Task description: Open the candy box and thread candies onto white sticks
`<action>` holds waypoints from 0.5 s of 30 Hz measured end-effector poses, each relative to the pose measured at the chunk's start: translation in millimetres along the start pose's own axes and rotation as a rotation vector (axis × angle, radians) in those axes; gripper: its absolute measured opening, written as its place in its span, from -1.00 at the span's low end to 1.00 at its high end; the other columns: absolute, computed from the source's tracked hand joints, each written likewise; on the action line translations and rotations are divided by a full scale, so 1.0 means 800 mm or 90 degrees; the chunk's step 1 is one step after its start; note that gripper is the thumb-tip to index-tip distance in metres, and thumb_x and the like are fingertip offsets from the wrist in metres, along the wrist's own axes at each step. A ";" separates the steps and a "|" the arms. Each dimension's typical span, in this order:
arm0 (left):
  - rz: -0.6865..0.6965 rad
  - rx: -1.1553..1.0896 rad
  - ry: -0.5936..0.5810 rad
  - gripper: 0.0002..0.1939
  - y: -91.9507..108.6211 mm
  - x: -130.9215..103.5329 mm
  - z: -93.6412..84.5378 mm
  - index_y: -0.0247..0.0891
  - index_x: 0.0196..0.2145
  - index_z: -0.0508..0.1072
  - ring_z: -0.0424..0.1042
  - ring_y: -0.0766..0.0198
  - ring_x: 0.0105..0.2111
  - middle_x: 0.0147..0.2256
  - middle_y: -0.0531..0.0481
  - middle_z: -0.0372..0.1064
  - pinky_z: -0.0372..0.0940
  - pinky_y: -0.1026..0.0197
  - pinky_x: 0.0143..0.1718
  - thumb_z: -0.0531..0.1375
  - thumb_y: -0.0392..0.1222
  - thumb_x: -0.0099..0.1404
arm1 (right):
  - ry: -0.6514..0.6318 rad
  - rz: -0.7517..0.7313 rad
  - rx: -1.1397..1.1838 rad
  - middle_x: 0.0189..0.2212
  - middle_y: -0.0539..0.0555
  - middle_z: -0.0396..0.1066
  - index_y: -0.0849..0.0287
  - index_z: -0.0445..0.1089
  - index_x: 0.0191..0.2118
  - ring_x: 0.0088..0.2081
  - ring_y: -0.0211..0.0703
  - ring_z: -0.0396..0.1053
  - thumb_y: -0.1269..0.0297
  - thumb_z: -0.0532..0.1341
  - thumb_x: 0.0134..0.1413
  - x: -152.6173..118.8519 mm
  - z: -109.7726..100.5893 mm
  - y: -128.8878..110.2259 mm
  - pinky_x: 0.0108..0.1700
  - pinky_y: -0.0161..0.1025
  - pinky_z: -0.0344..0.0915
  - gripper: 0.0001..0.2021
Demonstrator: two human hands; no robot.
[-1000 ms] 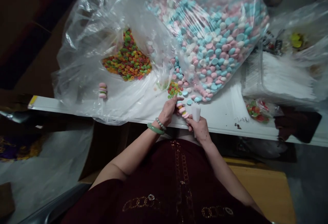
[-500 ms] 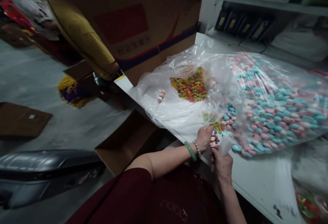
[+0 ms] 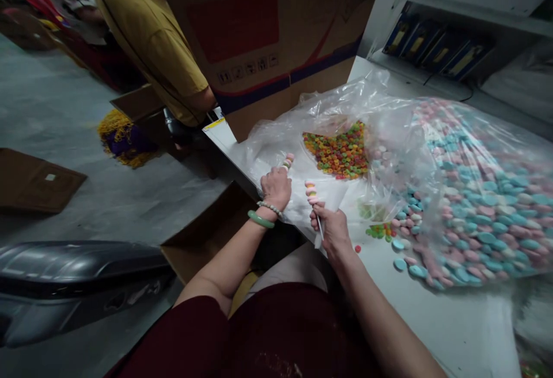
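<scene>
My left hand (image 3: 276, 186), with a green bangle and a beaded bracelet, is closed over the stick end of a candy skewer (image 3: 288, 160) lying on the clear plastic. Its fingertips are partly hidden. In my right hand (image 3: 332, 229) is an upright candy skewer (image 3: 310, 191) of pink and yellowish pieces, pinched by its white stick. A translucent white sleeve (image 3: 334, 196) is in the same hand. Ahead of the hands, small colourful ring candies (image 3: 339, 150) are heaped in a clear plastic bag (image 3: 276, 136).
A large bag of pink, blue and white candies (image 3: 484, 211) covers the right side of the white table (image 3: 449, 320). Several loose candies (image 3: 406, 264) lie beside it. A tall cardboard box (image 3: 259, 32) stands behind. At left are a person in a yellow shirt (image 3: 159, 49) and an open carton (image 3: 207, 234).
My hands have parted. The left moved forward and left to the skewer lying on the plastic; the right moved left, raising its skewer. The view has shifted slightly.
</scene>
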State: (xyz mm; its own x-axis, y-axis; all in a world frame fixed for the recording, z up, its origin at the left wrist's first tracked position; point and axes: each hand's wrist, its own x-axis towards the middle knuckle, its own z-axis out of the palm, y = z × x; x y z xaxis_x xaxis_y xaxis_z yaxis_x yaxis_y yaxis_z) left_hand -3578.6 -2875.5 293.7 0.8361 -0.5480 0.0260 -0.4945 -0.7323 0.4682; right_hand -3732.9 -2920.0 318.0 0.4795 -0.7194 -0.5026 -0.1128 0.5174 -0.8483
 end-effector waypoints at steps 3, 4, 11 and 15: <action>-0.002 0.087 -0.109 -0.71 -0.038 0.021 0.005 -0.30 -0.14 0.51 0.47 0.01 -0.18 -0.19 -0.29 0.49 0.23 0.10 -0.18 0.03 -0.20 0.35 | 0.049 -0.013 0.023 -0.71 -0.09 0.28 0.20 0.34 -0.38 -0.71 -0.37 0.15 0.25 0.30 -0.32 0.039 0.040 0.000 -0.70 -0.41 -0.03 -0.74; 0.001 0.080 -0.134 -0.69 -0.046 0.026 0.006 -0.26 -0.17 0.53 0.48 0.04 -0.21 -0.22 -0.26 0.51 0.21 0.13 -0.23 0.01 -0.19 0.36 | 0.072 -0.019 0.029 -0.71 -0.11 0.28 0.19 0.34 -0.37 -0.71 -0.38 0.13 0.27 0.28 -0.30 0.052 0.053 0.002 -0.70 -0.41 -0.03 -0.75; 0.035 -0.048 -0.191 -0.75 -0.085 0.053 0.004 -0.14 -0.31 0.58 0.40 0.19 -0.32 -0.33 -0.04 0.53 0.08 0.24 -0.39 0.10 -0.12 0.27 | -0.037 0.050 -0.097 -0.75 -0.15 0.24 0.19 0.31 -0.43 -0.76 -0.42 0.03 0.44 0.21 -0.30 0.099 0.106 0.031 -0.71 -0.41 -0.18 -0.83; 0.079 -0.071 -0.134 -0.71 -0.092 0.049 0.002 -0.22 -0.35 0.57 0.37 0.23 -0.32 -0.34 -0.05 0.48 0.14 0.25 -0.29 0.05 -0.17 0.32 | -0.052 0.067 -0.079 -0.76 -0.17 0.20 0.20 0.31 -0.38 -0.77 -0.45 -0.03 0.37 0.24 -0.30 0.095 0.086 0.030 -0.72 -0.43 -0.21 -0.78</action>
State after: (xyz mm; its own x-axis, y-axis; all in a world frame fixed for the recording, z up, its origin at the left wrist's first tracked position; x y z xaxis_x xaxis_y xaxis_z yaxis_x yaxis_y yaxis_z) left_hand -3510.0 -2843.7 258.5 0.6966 -0.7118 -0.0894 -0.5516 -0.6111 0.5677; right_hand -3639.6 -2930.4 271.1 0.5279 -0.6217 -0.5786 -0.2704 0.5228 -0.8084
